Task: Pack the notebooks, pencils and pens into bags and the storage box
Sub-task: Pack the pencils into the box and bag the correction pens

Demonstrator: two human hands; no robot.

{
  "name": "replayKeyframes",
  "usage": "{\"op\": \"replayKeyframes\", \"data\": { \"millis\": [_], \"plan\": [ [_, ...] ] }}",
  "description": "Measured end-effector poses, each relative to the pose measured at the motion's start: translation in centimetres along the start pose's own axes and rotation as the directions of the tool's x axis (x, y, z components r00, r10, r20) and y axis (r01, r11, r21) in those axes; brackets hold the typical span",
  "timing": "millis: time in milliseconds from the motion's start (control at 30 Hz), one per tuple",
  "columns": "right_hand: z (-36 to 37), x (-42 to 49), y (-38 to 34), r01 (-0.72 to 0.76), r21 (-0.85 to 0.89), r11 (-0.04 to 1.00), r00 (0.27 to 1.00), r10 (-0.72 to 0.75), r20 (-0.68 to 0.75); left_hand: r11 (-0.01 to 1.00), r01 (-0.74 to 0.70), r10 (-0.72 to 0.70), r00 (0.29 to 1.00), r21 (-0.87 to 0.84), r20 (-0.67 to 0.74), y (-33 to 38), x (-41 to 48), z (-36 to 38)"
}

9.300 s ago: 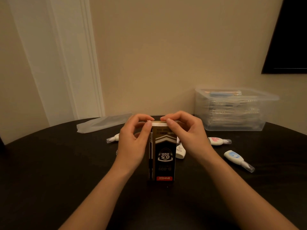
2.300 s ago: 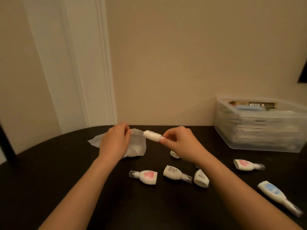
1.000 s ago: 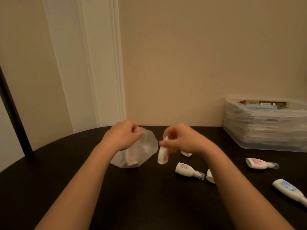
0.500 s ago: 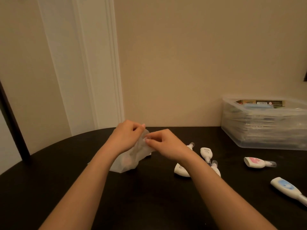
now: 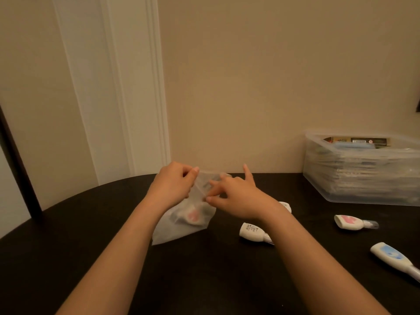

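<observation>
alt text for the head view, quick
A left hand and right hand pinch the mouth of a translucent bag on a dark table, a pink-marked item inside. White dispensers lie loose beside it, near a clear storage box.

Bag (image 5: 181, 226): frosted; inside, a pink smear and pale shapes, no telling how many.
Storage box (image 5: 363, 192): right end off the edge; the stack inside is a blur.
Blue-marked pen (image 5: 391, 258): tip cut off.
White pen (image 5: 252, 231): cap end under the right forearm (image 5: 295, 246).
</observation>
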State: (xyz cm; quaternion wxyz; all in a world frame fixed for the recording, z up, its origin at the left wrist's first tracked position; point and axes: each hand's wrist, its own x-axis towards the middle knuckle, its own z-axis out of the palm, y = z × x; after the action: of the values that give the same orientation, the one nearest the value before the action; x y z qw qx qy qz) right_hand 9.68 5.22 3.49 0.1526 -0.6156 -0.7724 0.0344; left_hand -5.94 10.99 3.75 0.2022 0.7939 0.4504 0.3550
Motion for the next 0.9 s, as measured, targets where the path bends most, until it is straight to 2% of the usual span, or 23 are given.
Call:
{"op": "replayKeyframes", "data": {
  "millis": [67,133,267,333,433,500,567,633,700,800,833,900],
  "plan": [
    [-0.4,-0.2,-0.2,0.020,0.017,1.000,0.999,-0.020,0.027,1.000,-0.009,0.009,1.000,0.001,-0.015,0.3,0.0,0.0],
    [-0.5,-0.3,-0.5,0.020,0.040,0.999,1.000,-0.019,-0.016,1.000,-0.012,0.012,0.999,-0.007,-0.047,0.4,0.0,-0.2],
    [-1.0,-0.2,-0.6,0.015,-0.084,0.996,0.959,-0.038,-0.280,0.996,-0.017,0.003,0.988,-0.086,-0.155,0.7,0.0,-0.7],
    [-1.2,-0.3,-0.7,0.035,-0.088,0.996,0.937,-0.063,-0.343,0.986,-0.026,-0.011,0.976,-0.165,-0.216,0.9,-0.1,-0.5],
    [-1.1,-0.4,-1.2,0.091,-0.033,0.995,0.955,-0.097,-0.280,0.985,-0.058,-0.007,0.930,-0.165,-0.366,1.1,-0.1,0.2],
    [-1.2,-0.3,-1.2,0.125,-0.004,0.992,0.965,-0.122,-0.231,0.984,-0.075,0.002,0.913,-0.163,-0.408,1.1,-0.1,0.5],
    [-1.4,-0.5,-0.6,0.129,0.040,0.991,0.972,-0.119,-0.204,0.983,-0.069,0.002,0.933,-0.172,-0.361,1.2,0.0,0.6],
    [-2.0,-1.0,0.3,0.129,0.158,0.979,0.975,-0.096,-0.200,0.983,-0.046,-0.001,0.967,-0.178,-0.254,1.3,-0.1,0.9],
    [-2.7,-1.8,1.0,0.136,0.283,0.949,0.965,-0.063,-0.253,0.985,-0.021,-0.004,0.989,-0.171,-0.145,1.5,-0.2,1.4],
    [-3.4,-2.9,2.5,0.100,0.315,0.944,0.942,0.013,-0.336,0.989,-0.015,0.007,0.998,-0.148,-0.056,1.9,-0.4,2.4],
    [-3.5,-3.3,3.1,0.049,0.299,0.953,0.955,0.043,-0.295,0.990,-0.018,0.012,0.999,-0.140,-0.042,2.0,-0.5,2.6],
    [-3.1,-4.1,4.4,-0.122,0.169,0.978,0.989,0.134,-0.066,0.991,-0.024,0.020,0.999,-0.133,-0.028,2.2,-0.6,3.0]
  ]
}}
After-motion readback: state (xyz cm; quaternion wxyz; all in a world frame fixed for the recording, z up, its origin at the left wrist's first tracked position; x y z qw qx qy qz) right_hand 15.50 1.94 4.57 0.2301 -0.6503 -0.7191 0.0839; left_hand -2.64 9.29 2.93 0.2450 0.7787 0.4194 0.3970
